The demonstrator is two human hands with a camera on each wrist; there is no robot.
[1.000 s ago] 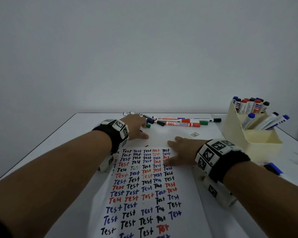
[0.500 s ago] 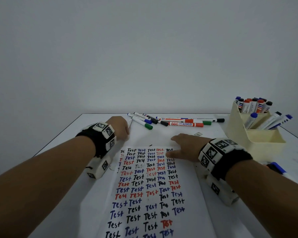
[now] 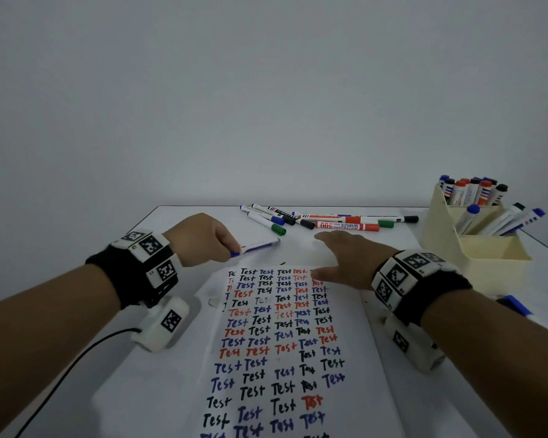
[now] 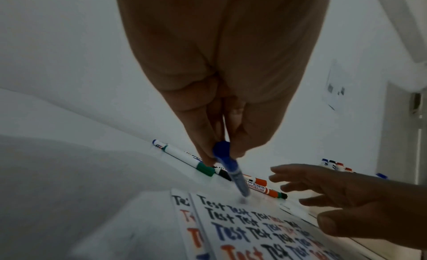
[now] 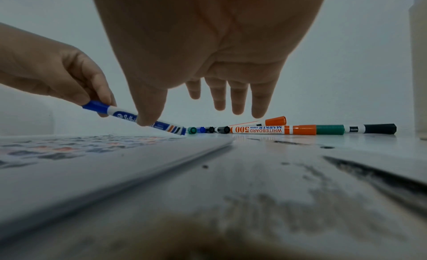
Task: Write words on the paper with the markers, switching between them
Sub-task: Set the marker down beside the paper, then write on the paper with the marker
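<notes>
Head view looks down; both low wrist views share the loose markers (image 5: 272, 129).

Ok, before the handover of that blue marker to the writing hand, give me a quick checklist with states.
1. Left hand has a grip on the blue marker: ok.
2. Cap still on: ok, blue cap at the held end.
3. Right hand free, fingers spread: ok.
4. Paper flat on the table: ok.
5. Blank space to write: cannot tell, rows look full.
6. Loose markers clear of the paper: ok.
</notes>
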